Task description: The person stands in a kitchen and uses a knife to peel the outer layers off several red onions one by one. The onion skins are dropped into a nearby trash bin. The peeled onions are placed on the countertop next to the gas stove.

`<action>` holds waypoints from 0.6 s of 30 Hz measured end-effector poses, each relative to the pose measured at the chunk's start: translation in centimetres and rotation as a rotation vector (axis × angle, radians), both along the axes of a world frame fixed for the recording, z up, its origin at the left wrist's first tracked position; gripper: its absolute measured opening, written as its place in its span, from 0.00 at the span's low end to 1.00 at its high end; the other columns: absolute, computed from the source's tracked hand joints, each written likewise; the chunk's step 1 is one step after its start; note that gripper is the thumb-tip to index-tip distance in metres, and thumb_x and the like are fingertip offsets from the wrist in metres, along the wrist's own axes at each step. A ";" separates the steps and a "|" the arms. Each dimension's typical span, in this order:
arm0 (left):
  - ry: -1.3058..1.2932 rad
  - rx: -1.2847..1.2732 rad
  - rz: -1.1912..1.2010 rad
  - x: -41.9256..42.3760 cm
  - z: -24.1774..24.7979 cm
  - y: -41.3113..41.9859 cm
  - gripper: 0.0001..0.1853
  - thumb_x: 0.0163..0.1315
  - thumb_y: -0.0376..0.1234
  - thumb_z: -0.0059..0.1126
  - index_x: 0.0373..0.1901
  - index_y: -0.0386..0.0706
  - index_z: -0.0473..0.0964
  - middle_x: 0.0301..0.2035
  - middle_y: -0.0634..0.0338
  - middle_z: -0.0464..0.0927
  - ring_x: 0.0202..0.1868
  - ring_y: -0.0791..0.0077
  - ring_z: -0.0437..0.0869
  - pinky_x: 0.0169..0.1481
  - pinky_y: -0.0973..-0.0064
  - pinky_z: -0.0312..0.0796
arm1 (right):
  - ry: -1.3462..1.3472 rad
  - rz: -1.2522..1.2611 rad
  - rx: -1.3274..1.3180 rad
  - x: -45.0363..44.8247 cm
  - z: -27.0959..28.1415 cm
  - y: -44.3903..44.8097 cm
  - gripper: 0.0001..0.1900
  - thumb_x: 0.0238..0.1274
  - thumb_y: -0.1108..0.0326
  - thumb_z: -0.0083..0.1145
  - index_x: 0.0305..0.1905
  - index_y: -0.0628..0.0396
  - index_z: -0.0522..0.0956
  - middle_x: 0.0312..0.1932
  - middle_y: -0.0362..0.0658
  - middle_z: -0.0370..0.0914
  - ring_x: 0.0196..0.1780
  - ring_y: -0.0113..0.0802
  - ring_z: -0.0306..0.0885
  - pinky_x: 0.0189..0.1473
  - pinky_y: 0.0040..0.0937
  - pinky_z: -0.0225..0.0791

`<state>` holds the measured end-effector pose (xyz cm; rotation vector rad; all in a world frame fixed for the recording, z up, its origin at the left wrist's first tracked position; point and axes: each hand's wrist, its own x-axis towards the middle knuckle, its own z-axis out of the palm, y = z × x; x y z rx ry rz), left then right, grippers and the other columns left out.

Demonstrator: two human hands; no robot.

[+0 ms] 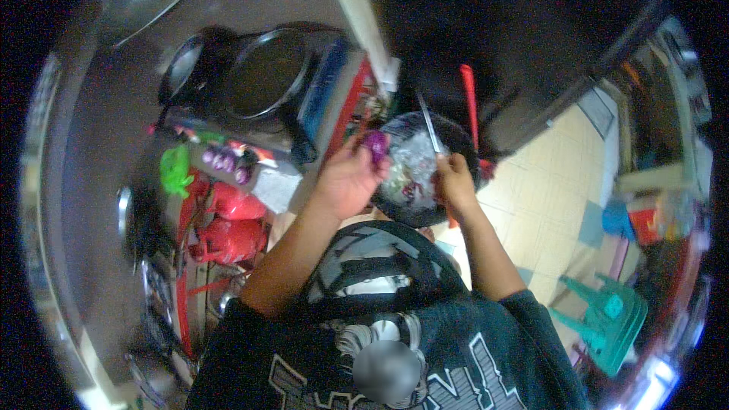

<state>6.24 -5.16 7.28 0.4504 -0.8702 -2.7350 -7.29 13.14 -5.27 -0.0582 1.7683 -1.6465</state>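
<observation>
My left hand [346,185] holds a purple onion [375,146] in its fingertips, at the left side of a dark bin. In my right hand [457,185] is a knife, gripped by its handle. The narrow knife blade [430,128] points up and away from me, over the bin. Below and between both hands stands the round dark bin [407,217], lined with a clear plastic bag [417,151]. Pale and reddish scraps [409,189] lie inside it. Onion and blade are apart.
To the left, several purple onions [226,160] sit in a row near a green plastic bag [175,171] and red bundles [236,222]. A large round pan [270,74] is beyond them. A red handle [470,102] rises behind the bin. A green plastic stool [615,319] is right.
</observation>
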 end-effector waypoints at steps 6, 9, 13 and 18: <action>-0.008 -0.339 -0.173 3.5 3.3 -1.2 0.28 0.59 0.23 0.71 0.60 0.41 0.70 0.43 0.58 0.80 0.40 0.70 0.84 0.45 0.71 0.79 | -0.071 0.019 -0.094 -0.2 1.8 0.6 0.13 0.78 0.52 0.54 0.45 0.51 0.70 0.25 0.36 0.69 0.21 0.25 0.65 0.19 0.28 0.60; -0.191 -0.660 0.029 8.4 4.0 -3.9 0.28 0.54 0.25 0.73 0.58 0.43 0.73 0.44 0.57 0.80 0.40 0.69 0.83 0.43 0.70 0.78 | -0.161 -0.029 -0.138 0.3 1.8 1.0 0.13 0.78 0.53 0.54 0.44 0.50 0.69 0.25 0.36 0.68 0.22 0.27 0.67 0.21 0.30 0.66; -0.405 -0.779 0.566 16.4 0.5 -10.9 0.23 0.60 0.24 0.70 0.57 0.38 0.75 0.43 0.56 0.83 0.38 0.73 0.83 0.40 0.74 0.76 | -0.086 -0.108 -0.097 1.2 0.8 1.1 0.13 0.81 0.52 0.51 0.41 0.47 0.71 0.23 0.34 0.69 0.18 0.23 0.63 0.19 0.25 0.56; -0.619 -0.613 0.920 25.2 -6.7 -23.5 0.21 0.57 0.22 0.71 0.53 0.35 0.75 0.37 0.57 0.83 0.31 0.74 0.82 0.33 0.76 0.74 | -0.026 -0.103 -0.090 2.1 0.7 2.0 0.16 0.80 0.48 0.49 0.41 0.48 0.71 0.23 0.36 0.70 0.18 0.25 0.65 0.17 0.28 0.58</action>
